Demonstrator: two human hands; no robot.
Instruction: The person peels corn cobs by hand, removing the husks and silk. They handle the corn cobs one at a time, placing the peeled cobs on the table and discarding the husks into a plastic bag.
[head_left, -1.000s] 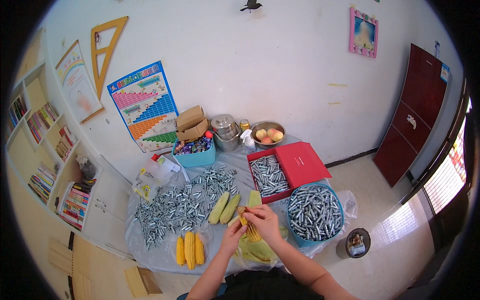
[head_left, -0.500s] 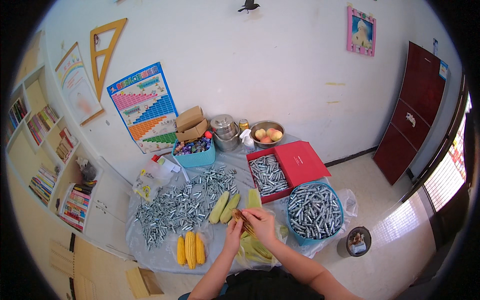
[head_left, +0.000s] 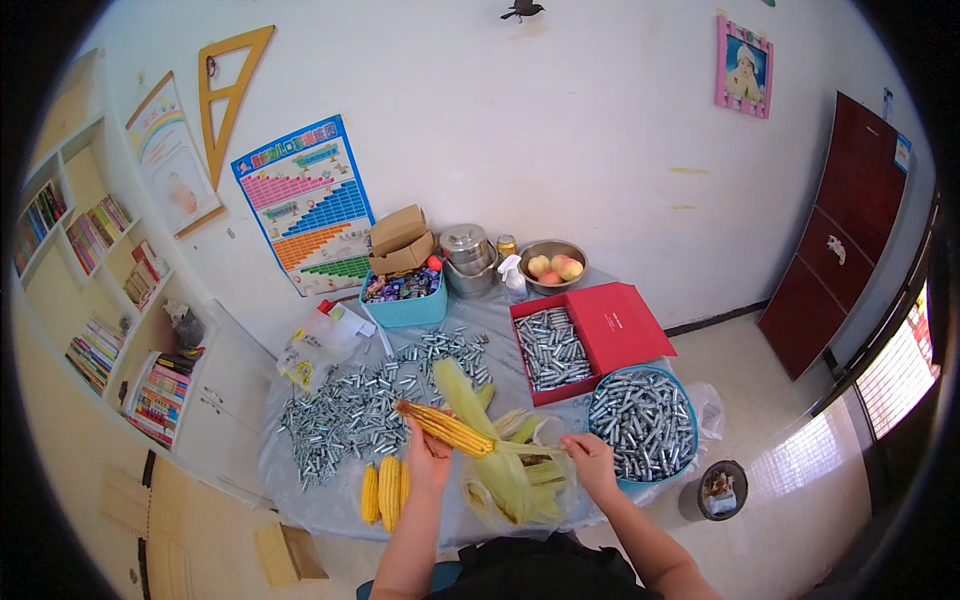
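My left hand (head_left: 428, 460) grips a yellow corn cob (head_left: 450, 430) over the front of the table, its brown tip pointing left. Pale green husk leaves (head_left: 510, 485) are peeled back from the cob's base, spreading up, down and right. At the right, my right hand (head_left: 592, 462) pinches the end of a husk strip stretched from that base. Below my left wrist lie several peeled yellow cobs (head_left: 389, 490), partly hidden by the arm. Behind the raised leaf an unpeeled ear (head_left: 485, 396) shows only in part. Under the leaves sits a clear plastic bag (head_left: 565, 500) with husks.
Loose metal cylinders (head_left: 350, 410) cover the table's left. More fill a red box (head_left: 624, 320) and a blue basket (head_left: 692, 440) at right. Along the wall stand a turquoise basket (head_left: 415, 312), steel pots (head_left: 468, 262), a spray bottle (head_left: 514, 280) and a bowl of peaches (head_left: 555, 285). A bin (head_left: 712, 490) is on the floor.
My hands have moved apart, the left leftward with the cob, the right rightward with husk. The husk is now peeled down, baring yellow kernels. The whole view has shifted slightly.
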